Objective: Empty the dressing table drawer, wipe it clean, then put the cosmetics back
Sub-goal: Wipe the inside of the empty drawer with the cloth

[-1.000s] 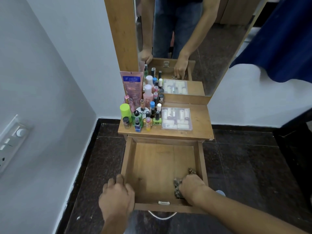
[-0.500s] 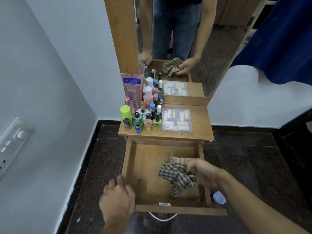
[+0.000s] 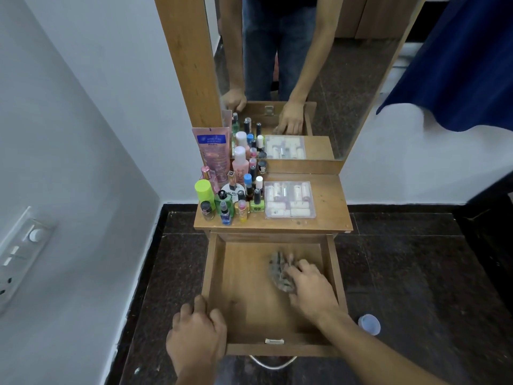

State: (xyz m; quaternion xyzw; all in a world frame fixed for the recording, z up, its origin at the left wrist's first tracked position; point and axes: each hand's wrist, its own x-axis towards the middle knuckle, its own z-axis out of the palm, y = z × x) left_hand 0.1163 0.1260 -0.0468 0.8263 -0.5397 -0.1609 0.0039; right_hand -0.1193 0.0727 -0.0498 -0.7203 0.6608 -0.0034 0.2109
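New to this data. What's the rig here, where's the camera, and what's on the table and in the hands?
There is no robot: a person works with bare hands, and the one camera sits on their head, looking down. The mirror behind the table reflects their arms. The left hand grips the near left corner of the open wooden drawer. The right hand presses a checked cloth onto the drawer floor, which is otherwise bare. On the tabletop stand the cosmetics, bottles and tubes crowded at the left, beside a clear packet of small items. A small bluish lid-like thing lies on the floor.
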